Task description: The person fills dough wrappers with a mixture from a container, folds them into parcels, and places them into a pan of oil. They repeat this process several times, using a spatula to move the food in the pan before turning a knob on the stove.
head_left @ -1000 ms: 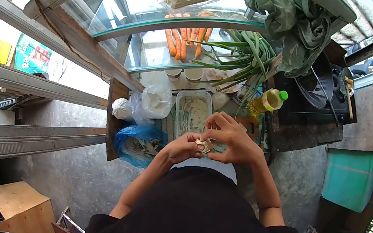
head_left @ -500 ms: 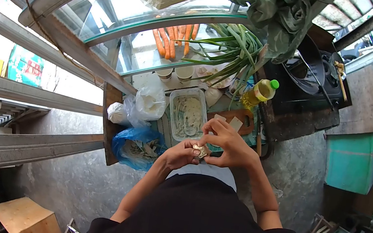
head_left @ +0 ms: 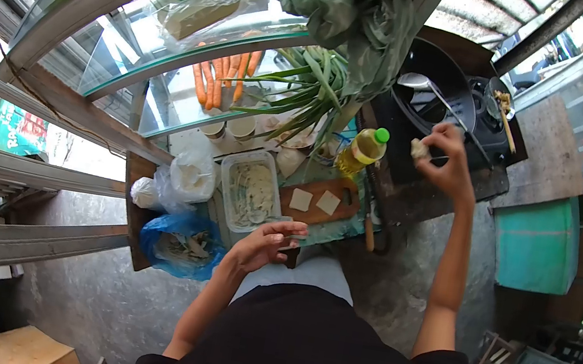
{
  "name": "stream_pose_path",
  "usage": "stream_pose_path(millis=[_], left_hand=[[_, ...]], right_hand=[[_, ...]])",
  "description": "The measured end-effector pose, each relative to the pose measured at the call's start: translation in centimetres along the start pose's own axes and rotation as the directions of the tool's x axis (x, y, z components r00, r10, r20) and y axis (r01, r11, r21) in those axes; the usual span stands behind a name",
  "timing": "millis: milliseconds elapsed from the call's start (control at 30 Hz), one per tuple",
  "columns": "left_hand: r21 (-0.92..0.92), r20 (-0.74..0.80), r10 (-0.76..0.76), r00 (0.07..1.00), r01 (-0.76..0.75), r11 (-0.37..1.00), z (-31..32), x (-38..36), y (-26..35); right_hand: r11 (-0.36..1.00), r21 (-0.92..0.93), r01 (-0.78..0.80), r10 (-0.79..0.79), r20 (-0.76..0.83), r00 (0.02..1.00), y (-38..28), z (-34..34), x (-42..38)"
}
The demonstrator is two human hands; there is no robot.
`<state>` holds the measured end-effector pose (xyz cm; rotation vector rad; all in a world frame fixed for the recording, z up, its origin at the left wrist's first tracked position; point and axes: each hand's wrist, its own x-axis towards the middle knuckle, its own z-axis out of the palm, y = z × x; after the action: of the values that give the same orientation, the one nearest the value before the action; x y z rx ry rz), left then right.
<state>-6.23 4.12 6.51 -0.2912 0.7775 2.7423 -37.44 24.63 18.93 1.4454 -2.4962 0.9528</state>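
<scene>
My right hand is raised toward the stove, pinching a small pale filled dumpling between thumb and fingertips. Just beyond it sits a black wok with a metal ladle resting in it. Fingers apart and holding nothing, my left hand hovers at the near side of a clear plastic tub. Pale, green-flecked filling lies inside the tub. Two square wrappers rest on a wooden cutting board to the right of it.
An oil bottle with a green cap stands behind the board. A wooden-handled utensil lies by the table edge. Spring onions and carrots are near the glass case. A blue plastic bag sits at the left.
My right hand has moved away from my left, up and right toward the wok, carrying the dumpling. My left hand has let go of it and opened. The view has shifted rightward.
</scene>
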Motion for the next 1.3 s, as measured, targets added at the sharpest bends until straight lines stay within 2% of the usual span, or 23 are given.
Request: stream_pose_path(millis=[33, 100, 167, 233, 300, 333, 400, 533, 633, 667, 800, 967, 1033, 1133, 1167, 1233, 1267, 1300], left_hand=[[-0.016, -0.049, 0.048, 0.998, -0.049, 0.999, 0.2, 0.4, -0.2], [-0.043, -0.054, 0.119, 0.991, -0.122, 0.992, 0.5, 1.4, -1.0], [-0.142, -0.207, 0.227, 0.952, -0.259, 0.955, 1.0, 2.1, -2.0], [-0.175, -0.224, 0.304, 0.926, -0.346, 0.922, 1.5, 2.9, -3.2], [-0.219, -0.338, 0.373, 0.864, -0.458, 0.862, 2.1, 3.5, -4.3], [-0.251, -0.333, 0.409, 0.85, -0.498, 0.83, 2.1, 3.7, -4.9], [-0.251, -0.388, 0.43, 0.815, -0.542, 0.802, 2.5, 4.0, -6.0], [-0.237, -0.492, 0.433, 0.755, -0.594, 0.768, 3.7, 4.5, -7.4], [-0.229, -0.531, 0.428, 0.731, -0.61, 0.759, 4.3, 5.2, -7.5], [-0.224, -0.538, 0.429, 0.725, -0.614, 0.757, 4.4, 5.5, -7.5], [-0.184, -0.547, 0.427, 0.719, -0.602, 0.777, 5.6, 6.7, -6.8], [-0.166, -0.492, 0.443, 0.75, -0.58, 0.798, 5.9, 7.6, -6.3], [-0.181, -0.522, 0.41, 0.748, -0.567, 0.803, 6.1, 8.0, -6.0], [-0.175, -0.511, 0.406, 0.758, -0.554, 0.814, 6.0, 8.5, -5.8], [-0.175, -0.509, 0.404, 0.76, -0.551, 0.816, 5.8, 8.7, -5.8], [-0.21, -0.478, 0.386, 0.789, -0.529, 0.822, 5.4, 9.1, -5.7], [-0.211, -0.478, 0.383, 0.79, -0.527, 0.823, 5.3, 9.2, -5.6], [-0.202, -0.492, 0.369, 0.789, -0.516, 0.833, 5.2, 9.4, -5.4]], right_hand=[[0.991, -0.133, 0.005, -0.004, 0.003, 1.0, 3.0, -1.3, 1.1], [0.961, -0.277, -0.002, 0.013, 0.036, 0.999, 8.8, -2.9, 3.3], [0.951, -0.308, -0.038, 0.061, 0.064, 0.996, 14.3, -3.9, 5.3], [0.941, -0.337, -0.033, 0.063, 0.08, 0.995, 19.7, -4.5, 7.3], [0.933, -0.359, -0.031, 0.068, 0.092, 0.993, 24.0, -4.5, 9.0], [0.92, -0.383, -0.078, 0.134, 0.122, 0.983, 25.7, -4.2, 9.6], [0.891, -0.435, -0.132, 0.225, 0.169, 0.96, 28.6, -3.1, 10.5], [0.879, -0.449, -0.162, 0.307, 0.274, 0.911, 32.4, -0.4, 11.4], [0.875, -0.458, -0.157, 0.3, 0.258, 0.918, 34.0, 1.4, 11.7], [0.868, -0.463, -0.18, 0.343, 0.298, 0.891, 34.6, 1.8, 11.9], [0.872, -0.45, -0.193, 0.354, 0.307, 0.883, 35.2, 2.2, 12.3], [0.926, -0.377, -0.016, 0.073, 0.137, 0.988, 32.7, -2.4, 14.0], [0.905, -0.425, 0.017, 0.004, 0.049, 0.999, 29.7, -5.9, 14.6], [0.927, -0.364, 0.089, -0.138, -0.113, 0.984, 24.5, -10.5, 14.2], [0.926, -0.338, 0.167, -0.233, -0.164, 0.959, 22.8, -11.6, 13.9], [0.958, -0.192, 0.215, -0.252, -0.195, 0.948, 18.6, -12.8, 12.6], [0.958, -0.192, 0.212, -0.249, -0.195, 0.949, 16.2, -13.1, 11.6], [0.983, -0.067, 0.17, -0.176, -0.083, 0.981, 13.8, -13.1, 10.6]])
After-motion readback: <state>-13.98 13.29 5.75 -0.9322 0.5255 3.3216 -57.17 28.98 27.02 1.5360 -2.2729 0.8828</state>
